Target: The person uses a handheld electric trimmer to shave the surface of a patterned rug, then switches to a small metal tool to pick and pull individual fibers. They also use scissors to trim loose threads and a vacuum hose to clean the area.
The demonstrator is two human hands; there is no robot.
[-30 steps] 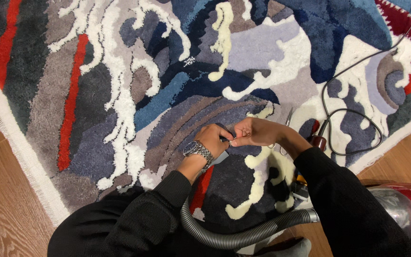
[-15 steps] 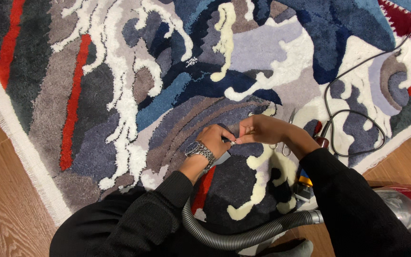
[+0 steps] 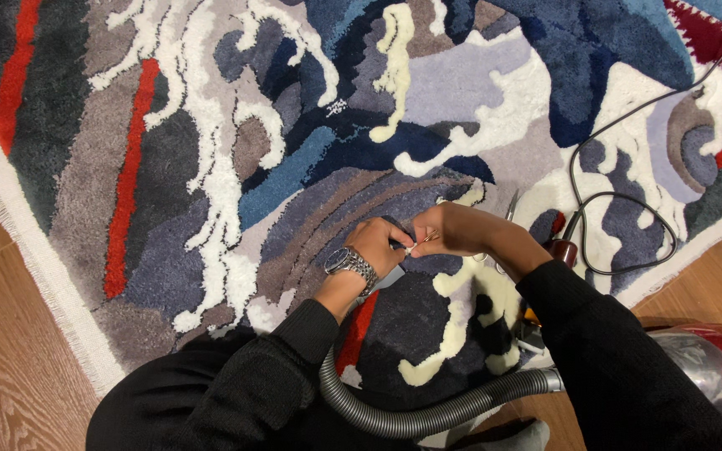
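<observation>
Grey ribbed vacuum hose (image 3: 428,409) curls nearest you, w/ the red canister vacuum (image 3: 712,367) at your right. Above it, both black-sleeved arms bend inward over the thick multicolour tufted rug (image 3: 211,167). Left hand (image 3: 375,246) & right hand (image 3: 453,230) meet, fingertips pinched on a small pale bit of yarn (image 3: 415,245) just above the pile. Looks like detail trimming; next move needs a steady pinch. Black cord (image 3: 620,200) loops beyond.
</observation>
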